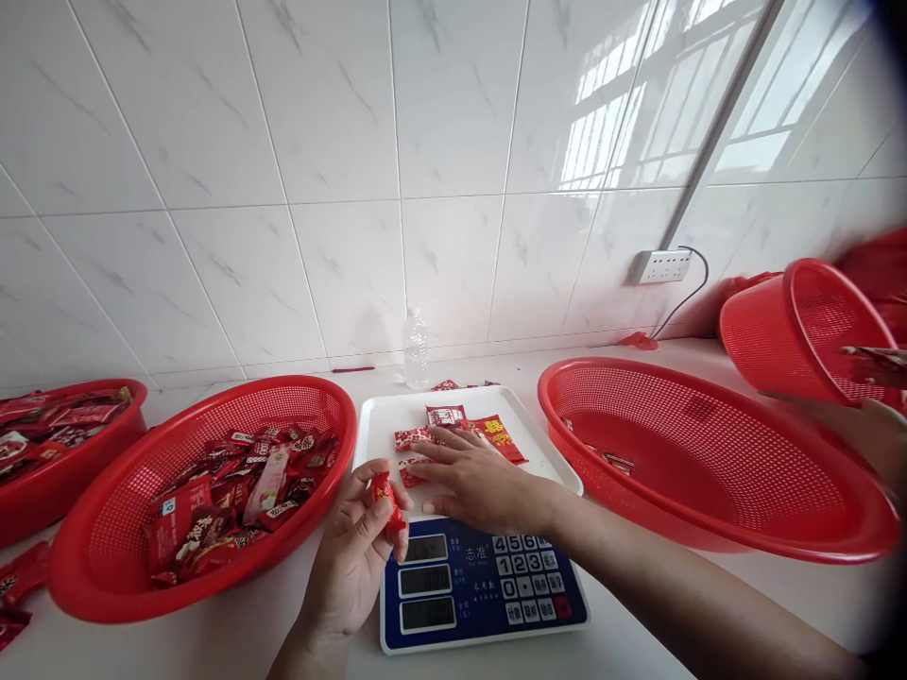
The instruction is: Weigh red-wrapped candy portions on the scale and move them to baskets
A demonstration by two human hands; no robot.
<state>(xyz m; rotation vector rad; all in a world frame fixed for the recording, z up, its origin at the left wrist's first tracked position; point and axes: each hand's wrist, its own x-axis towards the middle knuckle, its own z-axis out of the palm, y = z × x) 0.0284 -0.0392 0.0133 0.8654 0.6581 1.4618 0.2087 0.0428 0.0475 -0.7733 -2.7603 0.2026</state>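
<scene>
My left hand (pixel 344 552) pinches a small red wrapped candy (pixel 387 501) just left of the scale. Over the white scale tray (pixel 379 416) is my right hand (pixel 486 484), palm down with its fingers stretched out. Its fingertips rest on or just above red-and-white candy packets (pixel 412 438), which they partly cover. A red packet with yellow print (pixel 502 438) lies beside that hand, and another packet (pixel 445 414) sits behind it. Below the tray, the blue keypad panel (pixel 482 604) of the digital scale is partly hidden under my right wrist.
A red basket (pixel 92 557) of wrapped sweets stands left, with another filled basket (pixel 134 416) beyond. At right is a large red basket (pixel 709 397) with a few pieces. Another person's hand (pixel 868 434) is near a tilted basket (pixel 758 326). A clear bottle (pixel 415 349) stands behind the scale.
</scene>
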